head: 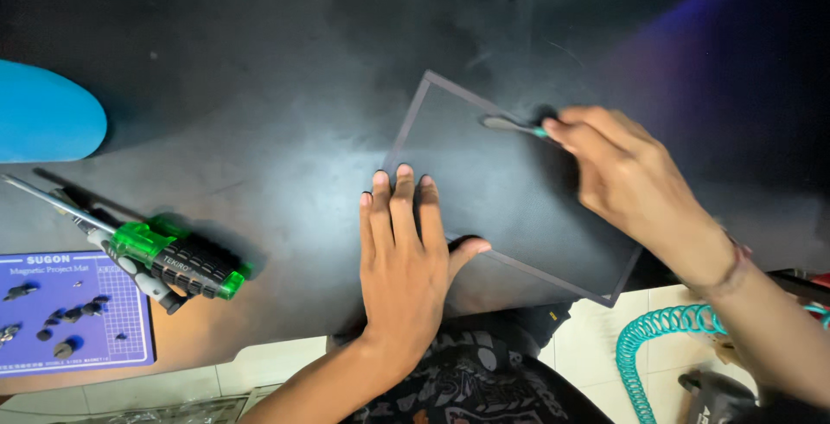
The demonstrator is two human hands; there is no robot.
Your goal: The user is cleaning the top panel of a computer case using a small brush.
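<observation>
Two hands work on a dark rectangular panel lying flat on a black table.

The left hand (pixel 406 247) presses flat on the panel (pixel 519 191), fingers together, thumb spread aside. The right hand (pixel 627 178) pinches a small teal-handled brush (pixel 514 126), its tip pointing left near the panel's far edge. The panel's long axis runs from upper left to lower right. Screwdrivers (pixel 164 255) and a purple screw mat (pixel 73 312) lie well apart at the left.
</observation>
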